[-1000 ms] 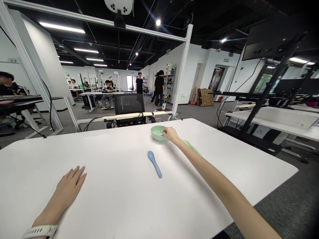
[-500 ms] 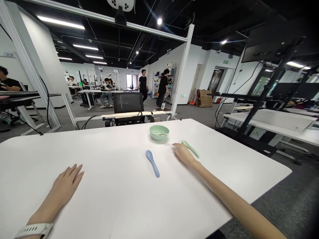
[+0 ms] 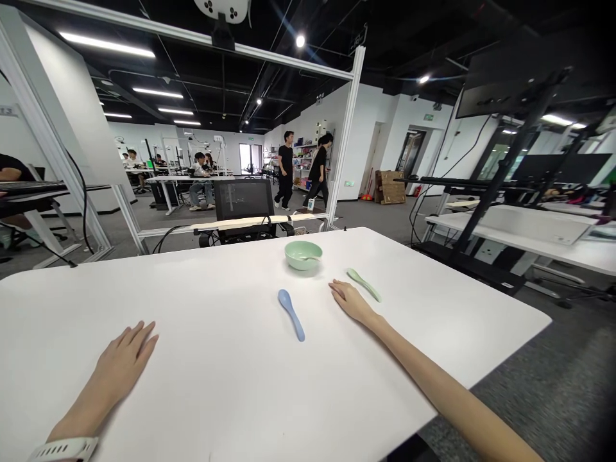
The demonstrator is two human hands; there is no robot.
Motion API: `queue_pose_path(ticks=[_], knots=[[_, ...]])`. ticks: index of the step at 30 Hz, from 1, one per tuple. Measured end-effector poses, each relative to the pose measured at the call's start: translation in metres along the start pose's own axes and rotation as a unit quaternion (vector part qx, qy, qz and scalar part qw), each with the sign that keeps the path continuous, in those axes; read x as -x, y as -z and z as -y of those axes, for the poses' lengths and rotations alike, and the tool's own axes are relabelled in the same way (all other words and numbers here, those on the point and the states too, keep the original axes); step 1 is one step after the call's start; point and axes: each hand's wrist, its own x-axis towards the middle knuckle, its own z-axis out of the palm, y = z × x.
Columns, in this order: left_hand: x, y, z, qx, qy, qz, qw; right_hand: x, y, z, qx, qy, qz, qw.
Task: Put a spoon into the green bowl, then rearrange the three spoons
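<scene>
My right hand (image 3: 350,299) lies flat and open on the white table (image 3: 240,385), holding nothing. It rests between a blue spoon (image 3: 291,314) on its left and a light green spoon (image 3: 364,284) just to its right. A pale green bowl (image 3: 303,255) stands beyond them near the far edge, with something small lying inside it. My left hand (image 3: 122,364) lies flat with fingers stretched out at the near left, a white watch band (image 3: 62,449) on its wrist.
A black chair (image 3: 243,205) and a metal frame post (image 3: 344,138) stand behind the table. Desks and monitor stands fill the right side. Several people sit or walk in the background. The table's right edge drops to grey carpet.
My right hand drew back from the bowl's rim to the table between the two spoons. The left hand stayed put. Two people in the background walked on.
</scene>
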Motion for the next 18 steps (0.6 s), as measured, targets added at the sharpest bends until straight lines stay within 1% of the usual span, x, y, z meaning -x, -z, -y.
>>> queue_pose_path(ticks=[2,4,5,7,9,10,12,15,18], knots=[[-0.001,-0.002,0.001,0.002,-0.001,0.006,1.0,-0.01,0.007,0.003,0.011,-0.016,-0.035,0.999],[-0.001,-0.004,0.003,0.005,-0.006,0.005,1.0,-0.03,0.019,0.012,0.025,-0.027,-0.071,0.997],[-0.002,-0.005,0.004,0.005,-0.008,0.002,1.0,-0.042,0.027,0.019,0.033,-0.028,-0.081,0.996],[-0.001,-0.006,0.005,0.003,-0.011,-0.002,1.0,-0.07,0.042,0.037,0.053,-0.019,-0.073,0.996],[-0.001,-0.004,0.004,0.0,-0.018,-0.004,1.0,-0.099,0.053,0.056,0.1,-0.029,-0.028,0.994],[0.0,-0.003,0.002,0.0,-0.02,-0.004,1.0,-0.112,0.057,0.065,0.13,-0.042,0.006,0.991],[0.001,0.001,-0.003,0.003,-0.014,-0.007,1.0,-0.135,0.06,0.079,0.169,-0.067,0.063,0.981],[0.004,0.009,-0.013,0.01,0.005,-0.007,1.0,-0.158,0.055,0.09,0.18,-0.087,0.107,0.974],[0.006,0.016,-0.02,0.012,0.011,0.001,1.0,-0.171,0.045,0.095,0.182,-0.098,0.143,0.968]])
